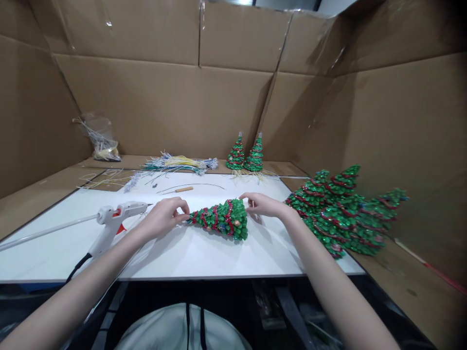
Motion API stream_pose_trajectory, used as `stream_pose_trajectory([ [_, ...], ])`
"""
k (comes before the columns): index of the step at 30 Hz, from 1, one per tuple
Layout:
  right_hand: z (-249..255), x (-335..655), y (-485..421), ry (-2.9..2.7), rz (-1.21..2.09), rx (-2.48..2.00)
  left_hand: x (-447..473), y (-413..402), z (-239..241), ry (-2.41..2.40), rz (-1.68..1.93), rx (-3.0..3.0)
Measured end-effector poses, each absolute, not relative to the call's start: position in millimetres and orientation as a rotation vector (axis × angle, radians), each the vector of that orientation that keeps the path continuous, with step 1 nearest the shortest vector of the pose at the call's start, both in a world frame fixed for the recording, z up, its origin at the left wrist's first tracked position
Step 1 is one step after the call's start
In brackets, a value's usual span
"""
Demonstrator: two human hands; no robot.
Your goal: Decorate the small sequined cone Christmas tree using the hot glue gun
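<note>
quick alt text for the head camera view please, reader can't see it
A green Christmas tree is sideways over a white surface, a person's left grip at its tip, right grip at its base. A glue gun is at left; more trees cluster at right.

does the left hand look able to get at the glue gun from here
Probably yes: the glue gun sits near the left hand with nothing visible blocking the way, though that hand is occupied at the narrow tip of the lying tree.

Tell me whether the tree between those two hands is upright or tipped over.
Tipped over: the tree is on its side, narrow end at the left hand, wide end by the right hand.
</note>
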State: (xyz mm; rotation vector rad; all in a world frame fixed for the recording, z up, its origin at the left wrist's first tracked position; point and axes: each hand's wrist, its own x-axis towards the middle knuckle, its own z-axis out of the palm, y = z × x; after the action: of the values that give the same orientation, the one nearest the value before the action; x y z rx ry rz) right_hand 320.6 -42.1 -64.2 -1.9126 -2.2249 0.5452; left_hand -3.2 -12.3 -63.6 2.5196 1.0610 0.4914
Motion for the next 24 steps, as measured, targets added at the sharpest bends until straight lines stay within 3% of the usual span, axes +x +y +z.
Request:
stream_pose_trajectory([
  [7, -55.7, 344.2, -77.3, -2.072, 0.505, -1.913, -3.6, -13.2, -61.8, 1.058, 0.490, 2.510],
  [13, -58.1, 327.4, -79.1, -1.974, 1.024, -1.797, -2.9, -12.9, -61.6, 1.039, 0.520, 2.500],
  [24, -75.8, 295.2, -42.8, -1.604, 1.042, -1.514, -3.4, -13.2, -60.8, 1.072, 0.623, 2.423],
])
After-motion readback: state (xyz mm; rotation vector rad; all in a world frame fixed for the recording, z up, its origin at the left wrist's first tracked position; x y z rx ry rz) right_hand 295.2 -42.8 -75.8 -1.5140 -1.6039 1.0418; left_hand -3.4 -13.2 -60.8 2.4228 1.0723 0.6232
